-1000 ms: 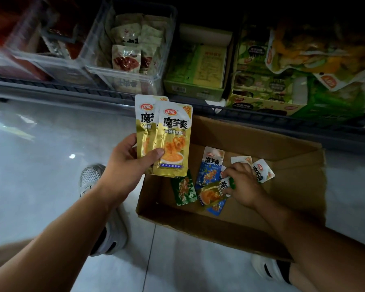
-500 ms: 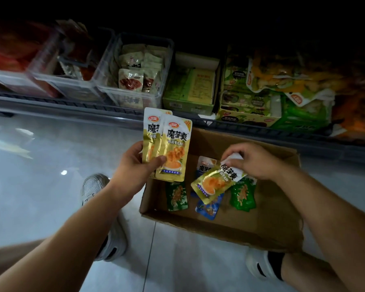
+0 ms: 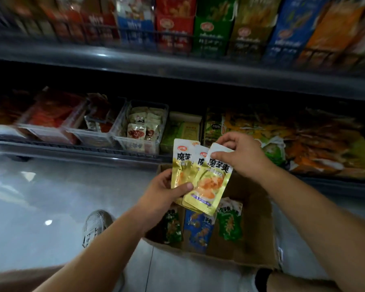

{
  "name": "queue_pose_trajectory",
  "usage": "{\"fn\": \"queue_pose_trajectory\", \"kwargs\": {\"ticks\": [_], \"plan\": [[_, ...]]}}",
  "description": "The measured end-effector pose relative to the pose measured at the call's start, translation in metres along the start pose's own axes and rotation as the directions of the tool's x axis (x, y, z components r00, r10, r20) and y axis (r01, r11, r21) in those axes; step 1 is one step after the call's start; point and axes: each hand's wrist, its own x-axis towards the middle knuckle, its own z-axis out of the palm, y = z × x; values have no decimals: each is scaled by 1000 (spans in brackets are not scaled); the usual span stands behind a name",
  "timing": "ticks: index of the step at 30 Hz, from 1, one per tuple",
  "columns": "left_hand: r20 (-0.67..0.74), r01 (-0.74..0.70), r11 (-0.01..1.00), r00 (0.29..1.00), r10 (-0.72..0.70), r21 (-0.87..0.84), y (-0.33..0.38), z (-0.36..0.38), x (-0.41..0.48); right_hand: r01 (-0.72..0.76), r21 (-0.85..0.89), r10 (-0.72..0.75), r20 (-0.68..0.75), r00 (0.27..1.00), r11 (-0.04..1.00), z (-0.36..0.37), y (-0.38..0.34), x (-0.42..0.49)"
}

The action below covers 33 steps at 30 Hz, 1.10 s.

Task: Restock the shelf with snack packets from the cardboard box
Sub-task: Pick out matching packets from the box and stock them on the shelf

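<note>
My left hand (image 3: 163, 191) grips a small stack of yellow snack packets (image 3: 182, 165) by their lower edge, held upright above the cardboard box (image 3: 253, 241). My right hand (image 3: 239, 157) pinches the top of another yellow packet (image 3: 211, 184) and lays it on the front of that stack. In the box below lie two green packets (image 3: 229, 224), a blue packet (image 3: 198, 230) and a pale one. The bottom shelf (image 3: 76, 149) with clear bins of packets runs behind the hands.
The box sits on a grey tiled floor (image 3: 51, 197) in front of the shelving. An upper shelf (image 3: 177, 66) holds upright red, green, yellow and blue snack boxes. Large orange and green bags (image 3: 303, 144) fill the bottom shelf at right. My shoes flank the box.
My right hand lifted the yellow packet out of the box and brought it up onto the stack in my left hand. The view tilted up, showing the upper shelf.
</note>
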Motion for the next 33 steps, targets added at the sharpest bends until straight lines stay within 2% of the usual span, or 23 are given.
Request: {"fn": "queue_pose_trajectory", "kwargs": {"ticks": [3,5,7,8,10,12,13,16,19,24,26,29,33], "plan": [[56,-1,999,998,3,-35,16,14,-11,37,-17,-38,-82,996,999,-4,-14,-7],[36,-14,998,999,17,-63,27,22,-16,66,-18,-68,-186,980,998,-10,-27,-15],[13,-47,997,999,48,-61,38,28,-21,16,3,-14,-291,957,1000,-18,-39,-30],[3,-66,997,998,66,-46,44,31,-23,-31,55,45,-277,960,998,-23,-44,-39],[-5,-107,994,994,107,-6,58,36,-27,-128,207,147,-79,986,970,-31,-49,-54],[8,-154,987,988,153,47,71,45,-31,-186,253,165,100,981,949,-37,-49,-64],[25,-178,981,984,177,70,78,50,-33,-173,239,147,122,982,956,-42,-50,-67],[88,-231,966,971,221,113,97,67,-38,-104,124,93,88,992,987,-60,-56,-69],[145,-280,941,956,256,189,121,82,-39,-87,191,69,100,993,978,-81,-72,-66],[238,-393,888,910,339,239,176,106,-21,102,163,-102,-7,995,981,-113,-108,-42],[278,-465,843,876,393,272,207,114,-9,172,159,-166,-49,985,972,-129,-126,-27],[288,-574,716,818,497,397,252,125,11,266,97,-251,-140,958,959,-155,-150,1],[238,-565,523,791,564,638,301,128,42,366,6,-351,-267,897,930,-178,-171,41]]}}
